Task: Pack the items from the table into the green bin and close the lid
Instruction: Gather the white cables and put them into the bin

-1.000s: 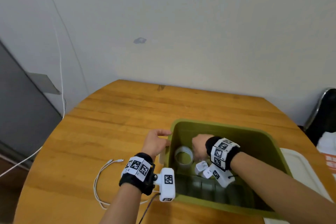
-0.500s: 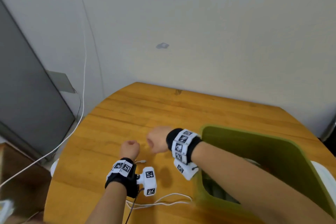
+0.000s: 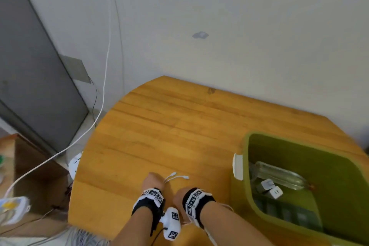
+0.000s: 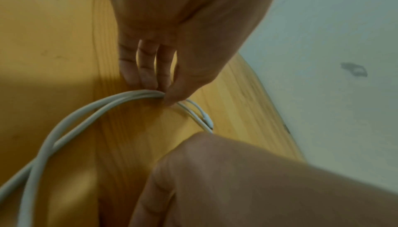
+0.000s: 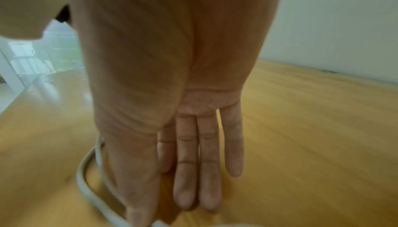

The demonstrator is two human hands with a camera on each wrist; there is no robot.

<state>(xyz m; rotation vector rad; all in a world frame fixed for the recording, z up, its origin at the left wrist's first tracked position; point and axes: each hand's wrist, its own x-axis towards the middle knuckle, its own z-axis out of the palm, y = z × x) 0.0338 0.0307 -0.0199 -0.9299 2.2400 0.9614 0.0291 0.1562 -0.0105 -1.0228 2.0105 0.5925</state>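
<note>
A white cable [image 3: 176, 176] lies doubled on the wooden table [image 3: 179, 126], left of the green bin [image 3: 240, 205]. My left hand [image 4: 163, 93] pinches the doubled cable [image 4: 75, 121] between thumb and fingertips, close to its plug ends. My right hand [image 5: 193, 201] is just beside it, fingers straight and pointing down at the table, with the cable [image 5: 84, 179] looping past its thumb. In the head view the left hand [image 3: 152, 180] and right hand [image 3: 179, 195] are side by side at the near edge. The bin stands open, and its lid is out of view.
Inside the bin lie a clear plastic bottle [image 3: 279, 175] and white chargers [image 3: 275, 192]. A white latch [image 3: 237, 167] sits on the bin's left wall. A wall stands behind the table, and a grey panel [image 3: 30, 66] and floor clutter lie off its left edge.
My right hand came out of the bin and both hands moved left to the cable. The left hand took hold of it. The head view swung left.
</note>
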